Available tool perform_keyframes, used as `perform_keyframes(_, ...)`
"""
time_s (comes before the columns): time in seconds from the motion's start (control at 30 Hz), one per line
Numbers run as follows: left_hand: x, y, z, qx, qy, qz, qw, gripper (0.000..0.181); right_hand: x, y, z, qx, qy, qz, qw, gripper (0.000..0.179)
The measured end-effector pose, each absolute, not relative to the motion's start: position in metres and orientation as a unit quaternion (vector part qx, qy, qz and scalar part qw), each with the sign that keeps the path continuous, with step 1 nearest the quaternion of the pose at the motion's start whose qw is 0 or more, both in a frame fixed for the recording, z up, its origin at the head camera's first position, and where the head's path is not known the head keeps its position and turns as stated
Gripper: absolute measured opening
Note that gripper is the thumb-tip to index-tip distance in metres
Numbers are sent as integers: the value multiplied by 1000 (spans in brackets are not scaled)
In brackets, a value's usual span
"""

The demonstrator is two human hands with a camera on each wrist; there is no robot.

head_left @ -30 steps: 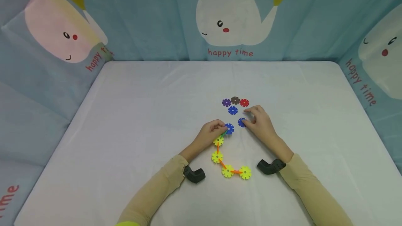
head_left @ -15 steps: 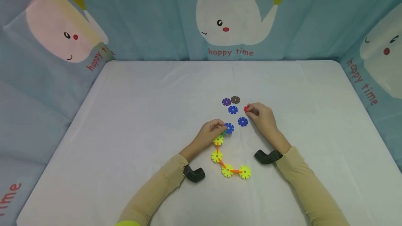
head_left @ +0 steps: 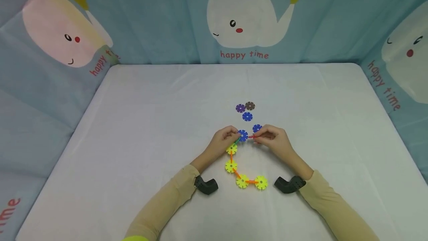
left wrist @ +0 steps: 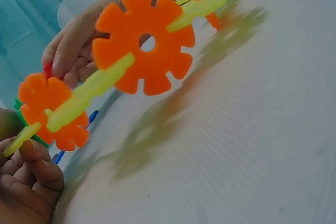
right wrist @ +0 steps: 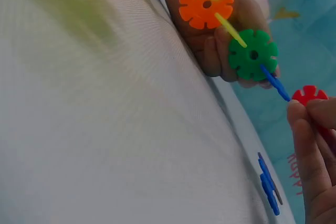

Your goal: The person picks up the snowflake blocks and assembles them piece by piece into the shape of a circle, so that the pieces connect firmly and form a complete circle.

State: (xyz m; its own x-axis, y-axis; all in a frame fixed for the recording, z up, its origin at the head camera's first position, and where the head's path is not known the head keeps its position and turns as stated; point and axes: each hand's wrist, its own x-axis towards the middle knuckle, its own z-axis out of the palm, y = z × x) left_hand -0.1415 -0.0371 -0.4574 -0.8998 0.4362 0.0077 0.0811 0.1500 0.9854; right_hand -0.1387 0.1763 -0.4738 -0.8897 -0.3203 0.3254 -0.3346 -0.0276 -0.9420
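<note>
A chain of notched plastic discs (head_left: 231, 166), yellow and orange with a green disc (right wrist: 253, 55) and a blue disc (head_left: 243, 135) at its far end, curves over the table. My left hand (head_left: 224, 138) pinches it near that end. My right hand (head_left: 274, 137) pinches a red notched disc (right wrist: 310, 93) between thumb and fingertips, with its edge at the blue disc's rim. Whether the two interlock cannot be made out. In the left wrist view, orange discs (left wrist: 176, 69) stand edge-on between yellow ones, and the fingers partly cover the near end.
Beyond the hands lie loose discs: a purple one (head_left: 240, 108), a brown one (head_left: 250, 106), a blue one (head_left: 247, 116) and another blue one (head_left: 257, 128) beside the right fingers. A white table (head_left: 150, 122) meets a printed blue curtain (head_left: 160, 18) at the back.
My right hand has left a loose blue disc, picked up the red disc from the far group and brought it nearer, to the chain's blue disc. The left hand keeps its place.
</note>
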Motion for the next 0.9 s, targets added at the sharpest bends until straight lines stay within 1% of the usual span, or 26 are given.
perform_keyframes(0.07,-140,-37,-448,171,744,628,148,12,-136,174,-474,233,-684,691,11,9)
perform_keyframes(0.17,-139,-35,-445,171,744,626,160,12,-135,174,-475,221,-683,695,24,9)
perform_keyframes(0.43,-140,-34,-446,177,736,631,170,14,-135,177,-476,214,-706,675,20,12)
perform_keyframes(0.67,-140,-34,-445,183,739,625,173,13,-136,176,-474,242,-703,669,17,13)
perform_keyframes(0.9,-138,-39,-449,195,759,600,162,11,-135,169,-477,304,-687,659,47,19)
